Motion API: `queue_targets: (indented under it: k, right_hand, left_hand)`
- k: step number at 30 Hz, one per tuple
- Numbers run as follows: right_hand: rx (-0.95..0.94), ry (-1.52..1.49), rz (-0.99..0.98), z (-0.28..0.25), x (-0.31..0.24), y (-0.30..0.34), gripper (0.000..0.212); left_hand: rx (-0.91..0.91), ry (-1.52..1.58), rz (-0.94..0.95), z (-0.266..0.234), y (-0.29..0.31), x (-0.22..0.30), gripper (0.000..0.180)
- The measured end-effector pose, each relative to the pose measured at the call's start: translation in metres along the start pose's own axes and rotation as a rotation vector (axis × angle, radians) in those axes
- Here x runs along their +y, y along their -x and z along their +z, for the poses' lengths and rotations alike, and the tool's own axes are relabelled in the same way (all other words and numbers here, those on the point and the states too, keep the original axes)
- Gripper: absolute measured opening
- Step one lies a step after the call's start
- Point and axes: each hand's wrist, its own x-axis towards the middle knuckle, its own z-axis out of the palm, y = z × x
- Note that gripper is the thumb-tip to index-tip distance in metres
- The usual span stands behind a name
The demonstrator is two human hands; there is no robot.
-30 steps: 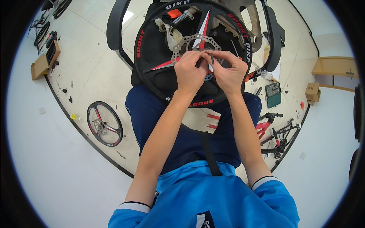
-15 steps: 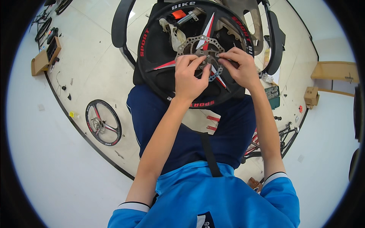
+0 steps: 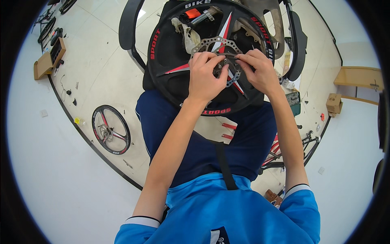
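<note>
Brake disc (image 3: 209, 42) partly behind left hand (image 3: 206, 77), near whitish wrapping (image 3: 191, 39).

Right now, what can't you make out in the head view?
Head view: lower left part of the brake disc, hidden by the left hand.
Head view: what the right hand has in its grip, if anything; too small and dark.
Head view: part of the red bike frame, hidden by the right forearm.
Head view: rest of the dark wheel at upper left, cut off by the top edge.
</note>
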Motion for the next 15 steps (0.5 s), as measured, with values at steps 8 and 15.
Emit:
queue_targets:
  k: [8, 15]
  right_hand:
    - [-0.074, 0.039, -0.08, 0.002, 0.009, 0.0, 0.015]
    - [-0.249, 0.174, -0.29, -0.013, 0.022, -0.024, 0.017]
  left_hand:
    - [0.008, -0.096, 0.041, 0.007, 0.001, -0.006, 0.014]
    - [0.071, -0.149, 0.09, 0.014, 0.005, -0.008, 0.013]
